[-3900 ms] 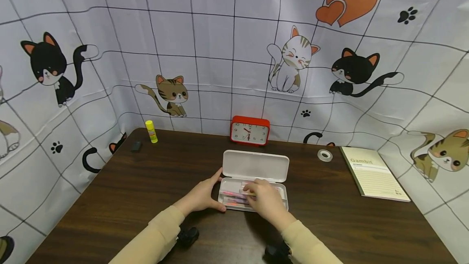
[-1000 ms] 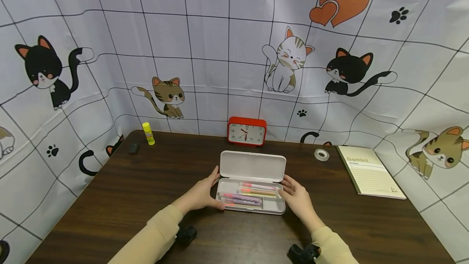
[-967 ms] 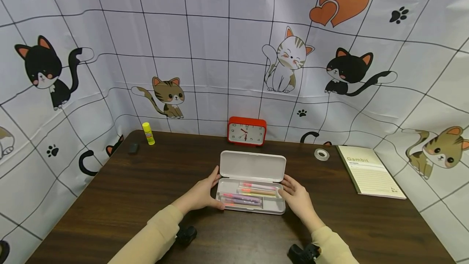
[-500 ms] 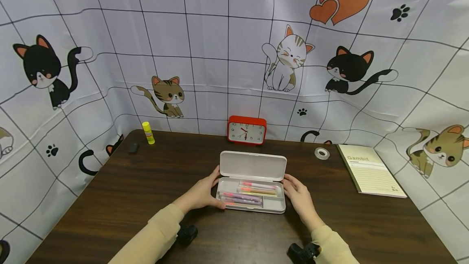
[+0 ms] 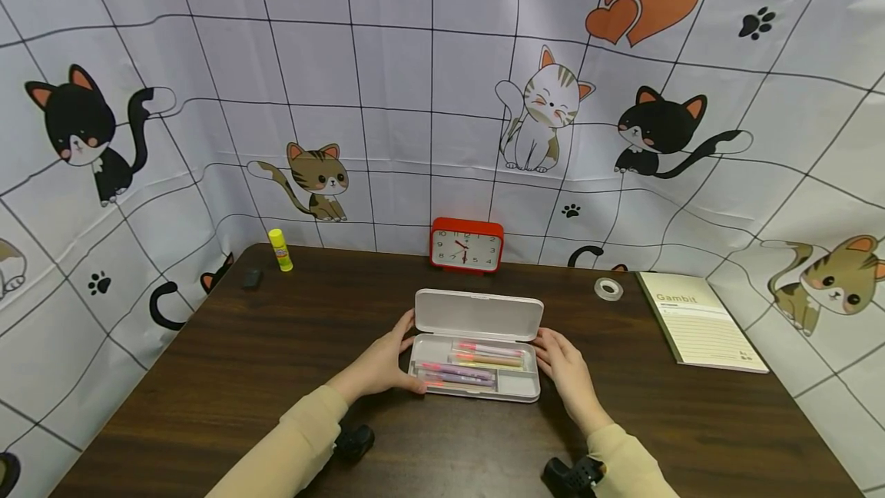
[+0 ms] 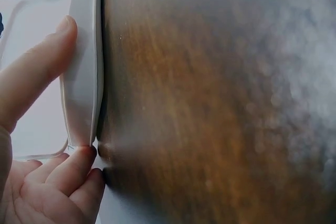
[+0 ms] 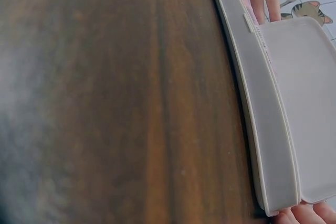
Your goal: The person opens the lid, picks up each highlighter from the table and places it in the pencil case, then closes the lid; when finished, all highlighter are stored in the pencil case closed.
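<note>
A white pencil case (image 5: pixel 518 385) lies on the table with its lid (image 5: pixel 477 315) raised at the back. Inside are pink-, orange- and purple-toned pens (image 5: pixel 456 376) in two groups, one in the rear section and one at front left. My left hand (image 5: pixel 376 361) holds the case's left end. In the left wrist view its thumb (image 6: pixel 50 51) presses the front wall while the fingers (image 6: pixel 71 174) bend against the end. My right hand (image 5: pixel 565 375) is at the right end, fingers near the hinge. The right wrist view shows those fingertips (image 7: pixel 304 214) at the case's end and lid corner.
A red clock (image 5: pixel 466 246) stands behind the case against the cat-print cloth. A yellow glue stick (image 5: pixel 280 250) and a small dark block (image 5: pixel 252 280) are at back left. A tape roll (image 5: pixel 608 289) and a notebook (image 5: pixel 701 321) lie at right.
Earlier my right hand was inside the case with a pen; the pen now lies in it and the hand is at the right end. The lid has tipped slightly forward over the last half second.
</note>
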{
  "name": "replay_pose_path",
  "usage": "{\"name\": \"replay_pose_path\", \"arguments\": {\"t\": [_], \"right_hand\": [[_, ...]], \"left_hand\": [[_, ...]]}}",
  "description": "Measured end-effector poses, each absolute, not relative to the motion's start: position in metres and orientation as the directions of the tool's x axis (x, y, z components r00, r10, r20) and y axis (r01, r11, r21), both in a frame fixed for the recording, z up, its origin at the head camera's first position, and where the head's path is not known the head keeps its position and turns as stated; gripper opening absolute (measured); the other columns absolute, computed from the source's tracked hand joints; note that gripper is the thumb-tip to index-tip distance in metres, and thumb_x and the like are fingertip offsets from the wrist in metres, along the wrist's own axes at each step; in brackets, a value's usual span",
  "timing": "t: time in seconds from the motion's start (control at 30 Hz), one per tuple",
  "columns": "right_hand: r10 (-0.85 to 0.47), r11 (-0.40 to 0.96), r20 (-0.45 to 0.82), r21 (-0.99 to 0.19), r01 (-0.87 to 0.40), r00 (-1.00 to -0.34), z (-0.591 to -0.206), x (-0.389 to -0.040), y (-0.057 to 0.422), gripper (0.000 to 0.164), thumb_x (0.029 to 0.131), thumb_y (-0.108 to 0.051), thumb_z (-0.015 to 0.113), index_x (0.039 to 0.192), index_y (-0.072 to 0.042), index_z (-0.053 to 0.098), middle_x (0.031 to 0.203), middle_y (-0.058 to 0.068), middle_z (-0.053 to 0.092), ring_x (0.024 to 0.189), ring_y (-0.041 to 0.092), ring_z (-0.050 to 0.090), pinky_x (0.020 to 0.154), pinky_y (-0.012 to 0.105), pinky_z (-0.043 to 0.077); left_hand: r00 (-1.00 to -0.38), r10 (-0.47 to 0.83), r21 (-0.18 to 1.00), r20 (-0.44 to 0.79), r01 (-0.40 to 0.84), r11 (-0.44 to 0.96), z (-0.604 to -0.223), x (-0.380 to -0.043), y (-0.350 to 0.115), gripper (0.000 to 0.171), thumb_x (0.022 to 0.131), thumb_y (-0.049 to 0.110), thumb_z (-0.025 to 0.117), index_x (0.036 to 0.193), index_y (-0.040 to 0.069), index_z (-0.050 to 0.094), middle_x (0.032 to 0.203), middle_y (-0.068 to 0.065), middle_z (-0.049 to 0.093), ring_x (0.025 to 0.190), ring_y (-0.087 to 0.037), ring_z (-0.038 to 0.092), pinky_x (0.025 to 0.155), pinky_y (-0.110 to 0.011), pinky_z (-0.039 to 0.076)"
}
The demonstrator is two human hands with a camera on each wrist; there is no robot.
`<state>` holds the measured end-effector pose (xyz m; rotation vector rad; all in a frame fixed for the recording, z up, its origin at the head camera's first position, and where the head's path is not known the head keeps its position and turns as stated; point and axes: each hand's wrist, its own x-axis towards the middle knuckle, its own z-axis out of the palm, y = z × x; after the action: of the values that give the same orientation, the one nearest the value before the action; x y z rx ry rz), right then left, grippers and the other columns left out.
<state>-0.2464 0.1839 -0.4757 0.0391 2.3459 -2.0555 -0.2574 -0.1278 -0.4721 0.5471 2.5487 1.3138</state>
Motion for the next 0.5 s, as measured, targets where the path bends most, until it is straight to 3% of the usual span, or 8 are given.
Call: {"name": "replay_pose_path", "arguments": {"t": [0.27, 0.5], "right_hand": [[-0.005, 0.102, -0.045, -0.994, 0.044, -0.999, -0.4747, -0.2466, 0.1861, 0.068, 0.103, -0.047, 0.024, 0.136, 0.012, 0.037, 0.134, 0.035, 0.044, 0.126, 0.042, 0.046, 0.101, 0.041, 0.042], [0.001, 0.103, -0.085, -0.991, 0.085, -0.996, -0.4698, -0.2442, 0.1875, 0.072, 0.103, -0.044, 0.023, 0.137, 0.019, 0.028, 0.134, 0.041, 0.04, 0.127, 0.045, 0.042, 0.102, 0.046, 0.039]], "left_hand": [[-0.915, 0.402, 0.835, -0.02, 0.206, 0.51, -0.4736, -0.2561, -0.1271, 0.121, 0.062, 0.02, 0.09, 0.149, -0.001, 0.009, 0.152, -0.026, 0.023, 0.132, -0.037, 0.041, 0.107, -0.048, 0.032], [-0.921, 0.387, 0.831, -0.036, 0.188, 0.523, -0.473, -0.2541, -0.1271, 0.113, 0.063, 0.022, 0.089, 0.145, 0.0, 0.015, 0.148, -0.027, 0.029, 0.132, -0.038, 0.04, 0.105, -0.048, 0.036]]}}
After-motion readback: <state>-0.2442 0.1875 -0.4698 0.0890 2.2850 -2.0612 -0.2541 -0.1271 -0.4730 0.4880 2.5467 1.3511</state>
